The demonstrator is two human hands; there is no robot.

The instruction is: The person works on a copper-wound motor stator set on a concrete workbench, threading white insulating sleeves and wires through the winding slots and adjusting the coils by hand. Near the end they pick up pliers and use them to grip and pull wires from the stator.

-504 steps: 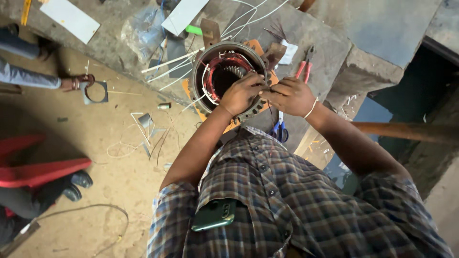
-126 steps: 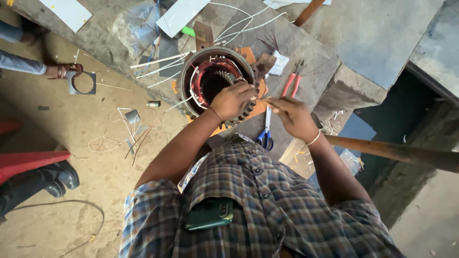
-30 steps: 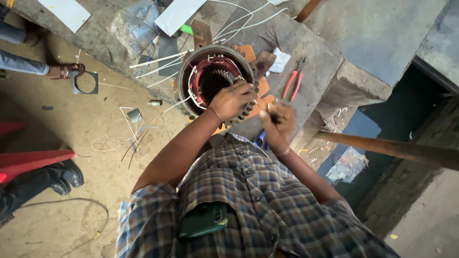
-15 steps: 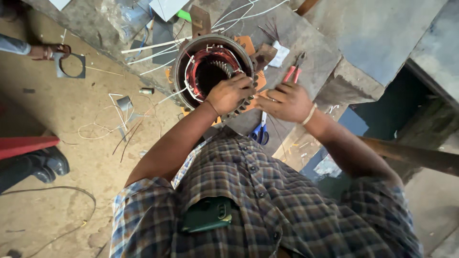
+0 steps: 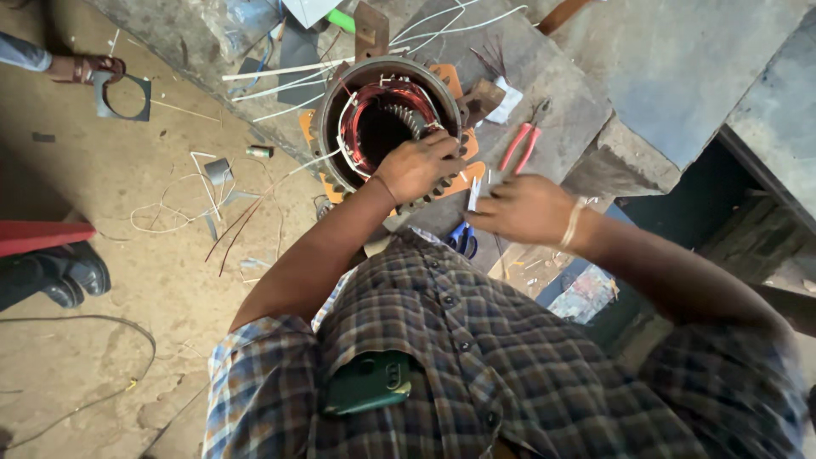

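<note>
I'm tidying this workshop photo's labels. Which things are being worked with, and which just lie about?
In use:
left hand on motor stator
right hand holding white strip

Lying about:
red pliers
blue scissors
white wires
square metal plate

Red-handled pliers (image 5: pixel 520 146) lay on the grey stone slab (image 5: pixel 586 93). A dark shoe (image 5: pixel 64 274) rested on the dusty floor (image 5: pixel 127 340), near loose wire scraps (image 5: pixel 183 204).

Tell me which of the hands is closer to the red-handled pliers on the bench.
The right hand. It hovers just below the red-handled pliers, holding a small white strip. The left hand rests farther away, on the rim of the motor stator.
</note>
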